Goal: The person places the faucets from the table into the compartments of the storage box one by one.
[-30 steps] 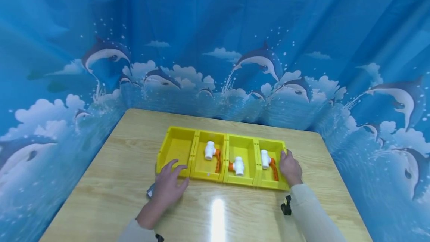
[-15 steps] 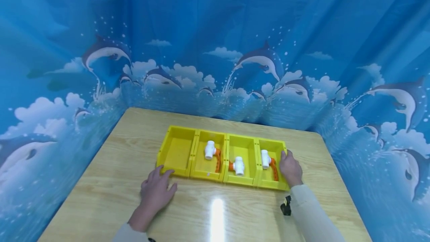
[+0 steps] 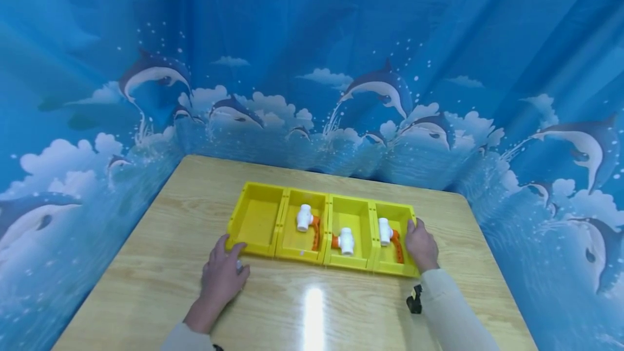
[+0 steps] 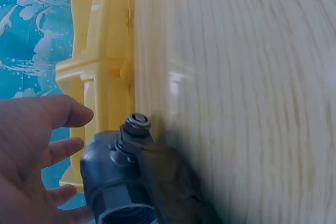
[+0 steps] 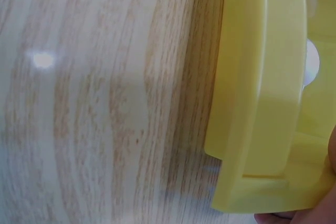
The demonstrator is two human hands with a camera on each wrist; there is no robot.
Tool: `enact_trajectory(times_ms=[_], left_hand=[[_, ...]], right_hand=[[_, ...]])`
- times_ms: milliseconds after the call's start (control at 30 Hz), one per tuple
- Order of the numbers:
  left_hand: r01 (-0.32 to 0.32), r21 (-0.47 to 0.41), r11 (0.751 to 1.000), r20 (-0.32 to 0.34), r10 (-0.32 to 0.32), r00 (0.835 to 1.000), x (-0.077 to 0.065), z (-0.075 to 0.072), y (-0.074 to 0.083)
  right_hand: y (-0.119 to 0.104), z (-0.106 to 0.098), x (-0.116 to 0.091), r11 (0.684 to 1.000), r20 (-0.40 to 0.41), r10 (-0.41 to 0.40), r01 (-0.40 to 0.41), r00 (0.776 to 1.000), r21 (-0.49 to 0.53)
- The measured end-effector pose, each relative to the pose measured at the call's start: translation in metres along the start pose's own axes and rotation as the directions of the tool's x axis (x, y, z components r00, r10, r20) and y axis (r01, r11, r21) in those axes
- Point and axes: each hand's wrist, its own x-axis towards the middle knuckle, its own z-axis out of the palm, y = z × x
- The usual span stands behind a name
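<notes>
My left hand [image 3: 221, 278] hovers by the front left corner of a row of joined yellow bins [image 3: 258, 215]. Its fingers are spread and loosely bent. Close by those fingers is a grey metal valve [image 4: 113, 166] with a dark lever handle [image 4: 176, 187], mostly hidden under the hand in the head view. Over at the far end, my right hand [image 3: 422, 245] grips the right wall of the bins, its thumb over the rim. White plastic valves [image 3: 304, 218] with orange handles [image 3: 398, 247] lie one each in the three right bins; the leftmost bin holds nothing.
The bins rest on a light wood table [image 3: 351, 313] with a bright reflection in front. A blue curtain [image 3: 312, 69] with dolphins hangs round the back and sides. A small black piece [image 3: 414, 299] sits by the right sleeve.
My left hand has moved left and back from the front of the leftmost bin to its corner, covering most of the grey valve. The right hand stays on the bin wall.
</notes>
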Motion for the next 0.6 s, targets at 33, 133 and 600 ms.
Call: enact_trajectory(times_ms=[33, 133, 600], left_hand=[[0.002, 0.000, 1.000, -0.003, -0.002, 1.000, 0.0010, 0.0001, -0.0013], [0.017, -0.005, 1.000, 0.000, -0.017, 1.000, 0.0030, 0.0005, -0.0040], [0.058, -0.008, 0.998, 0.065, -0.057, 0.996, 0.0083, 0.0043, -0.0048]], right_hand=[[0.0001, -0.0001, 0.0002, 1.000, -0.001, -0.001, 0.001, 1.000, 0.001], [0.0004, -0.0003, 0.0005, 1.000, -0.006, -0.002, 0.002, 1.000, 0.006], [0.0005, -0.0007, -0.0012, 1.000, -0.002, -0.013, 0.013, 1.000, 0.006]])
